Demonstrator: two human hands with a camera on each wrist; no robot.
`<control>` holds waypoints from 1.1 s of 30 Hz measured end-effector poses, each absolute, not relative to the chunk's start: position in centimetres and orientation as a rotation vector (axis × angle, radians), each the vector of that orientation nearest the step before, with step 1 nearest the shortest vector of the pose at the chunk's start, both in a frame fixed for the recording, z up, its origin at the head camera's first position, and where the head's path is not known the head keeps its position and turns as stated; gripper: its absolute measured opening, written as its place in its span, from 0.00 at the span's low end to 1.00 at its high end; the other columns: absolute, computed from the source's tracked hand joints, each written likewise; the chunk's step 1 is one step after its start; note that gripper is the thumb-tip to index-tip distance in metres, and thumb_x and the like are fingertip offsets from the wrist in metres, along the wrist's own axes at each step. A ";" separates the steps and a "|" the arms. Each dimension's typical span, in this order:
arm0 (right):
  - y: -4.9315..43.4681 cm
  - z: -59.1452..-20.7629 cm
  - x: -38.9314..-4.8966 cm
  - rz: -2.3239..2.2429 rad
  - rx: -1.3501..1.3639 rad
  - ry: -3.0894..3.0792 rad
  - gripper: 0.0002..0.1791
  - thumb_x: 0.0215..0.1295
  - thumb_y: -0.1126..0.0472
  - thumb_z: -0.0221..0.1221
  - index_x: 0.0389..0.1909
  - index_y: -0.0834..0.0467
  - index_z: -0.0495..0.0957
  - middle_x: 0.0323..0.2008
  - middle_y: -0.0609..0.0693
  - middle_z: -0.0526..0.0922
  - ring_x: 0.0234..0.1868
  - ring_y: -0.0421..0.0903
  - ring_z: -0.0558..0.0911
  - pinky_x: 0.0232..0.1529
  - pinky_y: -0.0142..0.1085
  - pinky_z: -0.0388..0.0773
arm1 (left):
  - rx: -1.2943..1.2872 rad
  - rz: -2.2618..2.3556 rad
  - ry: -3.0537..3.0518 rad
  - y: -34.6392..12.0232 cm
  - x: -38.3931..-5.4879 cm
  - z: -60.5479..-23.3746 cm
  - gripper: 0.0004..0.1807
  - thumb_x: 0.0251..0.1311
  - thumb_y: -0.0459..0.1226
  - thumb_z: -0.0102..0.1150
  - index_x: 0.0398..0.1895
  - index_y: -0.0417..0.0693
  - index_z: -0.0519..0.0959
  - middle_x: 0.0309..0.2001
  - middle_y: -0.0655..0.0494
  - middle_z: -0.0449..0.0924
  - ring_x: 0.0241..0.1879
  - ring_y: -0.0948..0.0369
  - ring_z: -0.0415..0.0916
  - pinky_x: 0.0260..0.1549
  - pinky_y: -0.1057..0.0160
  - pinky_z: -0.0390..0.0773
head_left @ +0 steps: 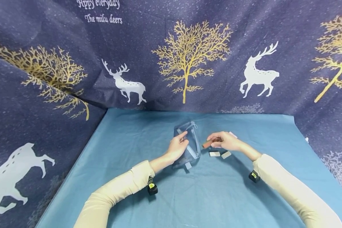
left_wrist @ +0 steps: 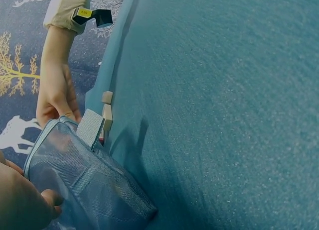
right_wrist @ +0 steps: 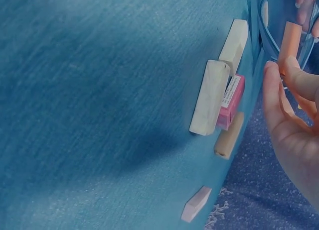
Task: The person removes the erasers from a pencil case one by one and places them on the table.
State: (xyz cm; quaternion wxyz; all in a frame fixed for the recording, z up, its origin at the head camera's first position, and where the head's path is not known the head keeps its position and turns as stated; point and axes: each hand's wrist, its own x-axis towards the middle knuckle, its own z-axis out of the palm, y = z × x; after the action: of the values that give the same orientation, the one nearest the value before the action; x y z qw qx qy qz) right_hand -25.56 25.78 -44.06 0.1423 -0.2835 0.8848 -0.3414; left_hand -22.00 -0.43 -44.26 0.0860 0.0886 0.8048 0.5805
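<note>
My left hand (head_left: pixel 178 147) grips a blue-grey mesh zip pouch (head_left: pixel 192 141) by its side and holds it up off the cloth. In the left wrist view the thumb lies against the mesh (left_wrist: pixel 99 190). An orange block-shaped eraser (head_left: pixel 207 144) is pinched between the thumb and fingers of my right hand (head_left: pixel 227 141). The right wrist view has this orange eraser (right_wrist: pixel 290 38) at the pouch's zipped edge (right_wrist: pixel 264 26); whether its tip is inside I cannot tell. Close below the right hand lie two whitish blocks (head_left: pixel 215 154).
On the blue cloth (head_left: pixel 148 136), beside the whitish blocks, are a pink eraser with a white label (right_wrist: pixel 231 100), a tan block (right_wrist: pixel 229 135) and a pale pink block (right_wrist: pixel 196 204). Behind the table hangs a dark curtain (head_left: pixel 159 85) with deer and trees.
</note>
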 end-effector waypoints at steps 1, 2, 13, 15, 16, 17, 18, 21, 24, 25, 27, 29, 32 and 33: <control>25.8 -44.1 -25.5 -0.987 -0.819 2.548 0.17 0.62 0.67 0.53 0.52 0.66 0.73 0.41 0.61 0.81 0.31 0.56 0.78 0.28 0.30 0.72 | 0.261 1.731 2.396 -0.4 -22.0 -44.2 0.29 0.58 0.37 0.43 0.66 0.54 0.62 0.66 0.58 0.62 0.64 0.57 0.61 0.27 0.66 0.68; 25.8 -44.1 -25.5 -0.989 -0.820 2.547 0.17 0.62 0.68 0.53 0.52 0.67 0.72 0.41 0.62 0.81 0.31 0.57 0.79 0.28 0.30 0.72 | 0.259 1.729 2.397 -0.4 -22.0 -44.2 0.29 0.58 0.37 0.43 0.66 0.54 0.62 0.66 0.59 0.62 0.65 0.57 0.60 0.30 0.66 0.69; 26.5 -44.0 -25.5 -1.037 -0.832 2.497 0.17 0.61 0.61 0.56 0.50 0.61 0.75 0.38 0.56 0.83 0.33 0.48 0.81 0.32 0.32 0.77 | 0.245 1.714 2.429 -0.4 -22.1 -44.3 0.29 0.57 0.38 0.44 0.66 0.54 0.63 0.65 0.56 0.64 0.64 0.57 0.62 0.46 0.62 0.70; 26.7 -44.1 -25.5 -1.048 -0.840 2.477 0.17 0.61 0.61 0.56 0.50 0.61 0.75 0.39 0.56 0.82 0.36 0.48 0.82 0.34 0.34 0.78 | 0.247 1.711 2.432 -0.4 -22.1 -44.3 0.29 0.57 0.38 0.44 0.66 0.54 0.64 0.65 0.56 0.64 0.64 0.57 0.62 0.47 0.62 0.71; 26.8 -44.1 -25.5 -1.052 -0.845 2.467 0.17 0.61 0.61 0.56 0.50 0.62 0.75 0.40 0.56 0.82 0.37 0.48 0.82 0.35 0.35 0.78 | 0.249 1.712 2.431 -0.4 -22.1 -44.4 0.29 0.58 0.38 0.44 0.66 0.54 0.64 0.65 0.56 0.64 0.64 0.57 0.62 0.48 0.62 0.71; 26.8 -44.1 -25.5 -1.056 -0.846 2.458 0.17 0.61 0.61 0.56 0.50 0.62 0.75 0.40 0.56 0.82 0.37 0.48 0.82 0.36 0.36 0.79 | 0.252 1.716 2.426 -0.4 -22.1 -44.4 0.29 0.58 0.38 0.44 0.66 0.53 0.63 0.65 0.56 0.64 0.64 0.57 0.62 0.49 0.62 0.71; 26.8 -44.1 -25.5 -1.053 -0.846 2.458 0.18 0.61 0.61 0.56 0.51 0.62 0.74 0.40 0.56 0.82 0.37 0.48 0.82 0.36 0.37 0.79 | 0.253 1.718 2.424 -0.4 -22.1 -44.4 0.29 0.58 0.38 0.44 0.66 0.52 0.63 0.65 0.56 0.64 0.64 0.57 0.62 0.50 0.62 0.71; 26.9 -43.9 -25.4 -1.046 -0.844 2.460 0.18 0.61 0.61 0.56 0.51 0.63 0.74 0.42 0.57 0.82 0.38 0.45 0.82 0.37 0.38 0.79 | 0.257 1.728 2.415 -0.5 -22.1 -44.3 0.29 0.58 0.38 0.43 0.66 0.51 0.63 0.65 0.56 0.64 0.63 0.57 0.64 0.47 0.61 0.72; 27.0 -43.8 -25.3 -1.030 -0.837 2.473 0.19 0.61 0.61 0.56 0.52 0.63 0.74 0.48 0.62 0.78 0.39 0.43 0.82 0.38 0.35 0.79 | 0.262 1.727 2.417 -0.5 -22.2 -44.4 0.29 0.58 0.38 0.43 0.66 0.51 0.63 0.65 0.56 0.64 0.63 0.58 0.64 0.39 0.63 0.71; 27.1 -43.7 -25.3 -1.026 -0.837 2.475 0.19 0.60 0.61 0.56 0.52 0.63 0.74 0.50 0.63 0.77 0.39 0.42 0.82 0.38 0.34 0.79 | 0.265 1.727 2.420 -0.5 -22.2 -44.4 0.29 0.57 0.38 0.43 0.66 0.51 0.63 0.65 0.55 0.64 0.62 0.58 0.65 0.38 0.63 0.70; 27.2 -43.6 -25.2 -1.023 -0.831 2.471 0.19 0.61 0.62 0.56 0.53 0.63 0.74 0.54 0.66 0.73 0.39 0.42 0.82 0.38 0.33 0.79 | 0.264 1.719 2.428 -0.5 -22.3 -44.4 0.29 0.58 0.38 0.43 0.66 0.51 0.63 0.65 0.56 0.64 0.63 0.59 0.64 0.40 0.64 0.69; 27.4 -43.7 -25.2 -1.017 -0.830 2.471 0.20 0.61 0.62 0.55 0.53 0.64 0.73 0.55 0.66 0.73 0.39 0.42 0.82 0.38 0.32 0.79 | 0.263 1.716 2.434 -0.5 -22.3 -44.4 0.29 0.57 0.38 0.43 0.66 0.51 0.63 0.65 0.56 0.64 0.62 0.58 0.64 0.40 0.64 0.69; 27.7 -44.0 -25.2 -1.024 -0.827 2.463 0.20 0.61 0.62 0.55 0.54 0.65 0.73 0.54 0.64 0.74 0.41 0.45 0.82 0.39 0.31 0.78 | 0.263 1.719 2.422 -0.5 -22.2 -44.4 0.29 0.58 0.38 0.43 0.66 0.51 0.63 0.65 0.55 0.64 0.60 0.57 0.68 0.32 0.65 0.70; 27.8 -44.1 -25.2 -1.026 -0.827 2.462 0.20 0.61 0.62 0.55 0.54 0.65 0.72 0.53 0.63 0.75 0.41 0.45 0.82 0.40 0.30 0.78 | 0.264 1.721 2.417 -0.5 -22.1 -44.4 0.29 0.58 0.38 0.43 0.66 0.51 0.63 0.65 0.55 0.64 0.60 0.57 0.68 0.29 0.66 0.69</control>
State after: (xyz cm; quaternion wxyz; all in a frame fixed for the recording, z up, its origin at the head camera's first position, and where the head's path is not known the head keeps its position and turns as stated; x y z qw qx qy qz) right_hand -25.20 27.76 -44.09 0.1737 -0.2915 0.8683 -0.3618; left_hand -22.14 -0.48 -44.39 0.0811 0.0884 0.8087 0.5759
